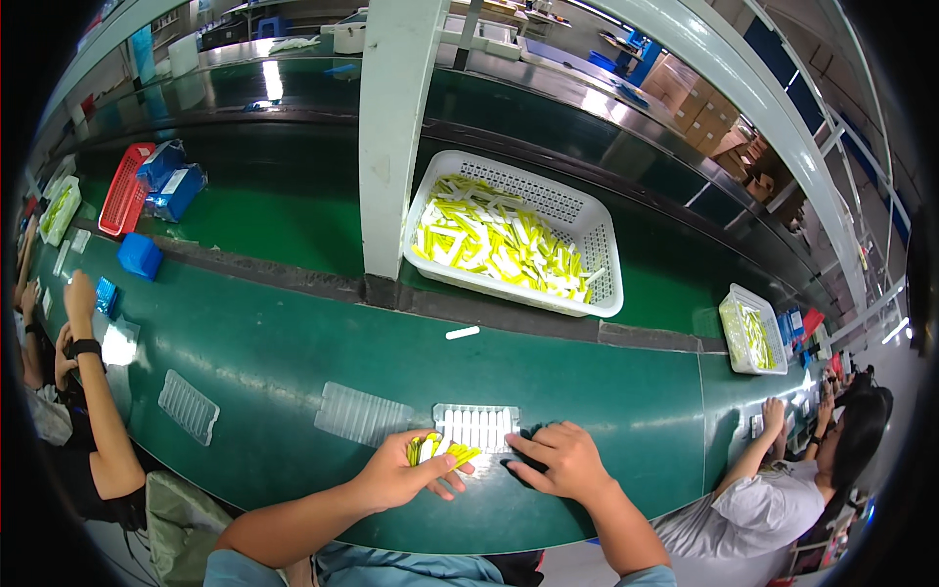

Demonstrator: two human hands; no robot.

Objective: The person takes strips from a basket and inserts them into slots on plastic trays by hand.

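Observation:
My left hand (393,477) is closed around a bunch of small yellow-and-white plastic sticks (430,450), held palm up just left of a clear ribbed tray (476,411). White sticks (474,428) lie side by side in that tray's slots. At the tray's right end, my right hand (567,462) has its index finger stretched out, touching the rightmost slot. Its thumb stands apart from the index finger, and no stick shows between them. Left of this tray lies another clear ribbed tray (362,416) with no sticks visible in it.
A white basket (602,240) full of yellow-and-white sticks stands beyond the bench, right of a white post (391,147). One loose white piece (463,333) and a third clear tray (189,408) lie on the green table (587,391). People work at both sides.

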